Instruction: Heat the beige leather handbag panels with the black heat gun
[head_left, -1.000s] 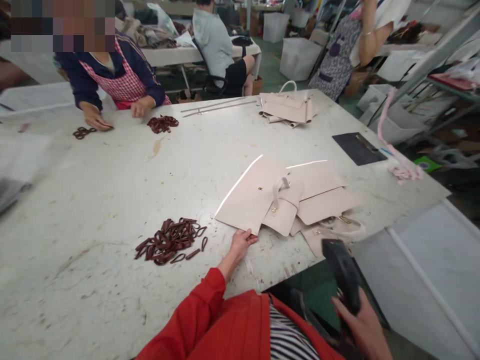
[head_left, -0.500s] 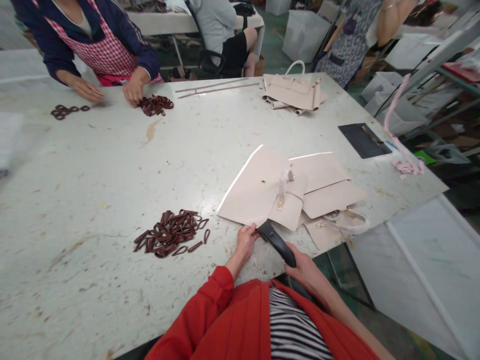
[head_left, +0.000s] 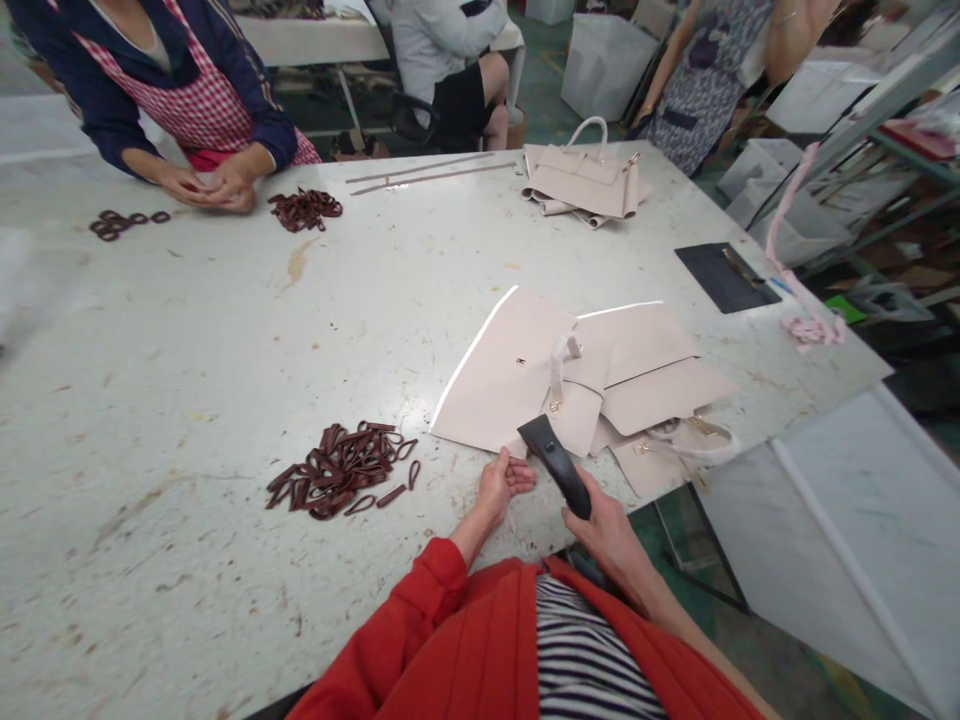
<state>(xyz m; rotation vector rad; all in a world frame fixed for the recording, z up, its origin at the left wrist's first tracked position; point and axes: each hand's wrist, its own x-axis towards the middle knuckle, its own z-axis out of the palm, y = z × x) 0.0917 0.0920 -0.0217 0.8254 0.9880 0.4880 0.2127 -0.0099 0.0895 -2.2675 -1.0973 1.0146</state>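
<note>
My right hand (head_left: 604, 522) is closed round a black curved hand tool (head_left: 556, 465) with a broad, flat head; its exact kind I cannot tell. The tool's head overlaps the near edge of a beige bag panel (head_left: 495, 370) in my view; contact is unclear. My left hand (head_left: 501, 490) lies palm up at that edge, thumb by the panel and fingers stretched out. A wrapped handle (head_left: 556, 370) and gold fittings are on the beige pieces. More beige bag pieces (head_left: 660, 395) overlap to the right.
Dark brown leather loops (head_left: 341, 470) lie piled left of my hands. Across the table (head_left: 225, 330), a co-worker's hands (head_left: 214, 188) are together near smaller brown piles. A beige bag stack (head_left: 581, 180) and a black clipboard (head_left: 726, 277) lie farther off. White boards (head_left: 832, 520) stand beside the right edge.
My left hand has opened its fingers from the panel's near edge. The black tool has lifted slightly and turned. The co-worker's hands have come together.
</note>
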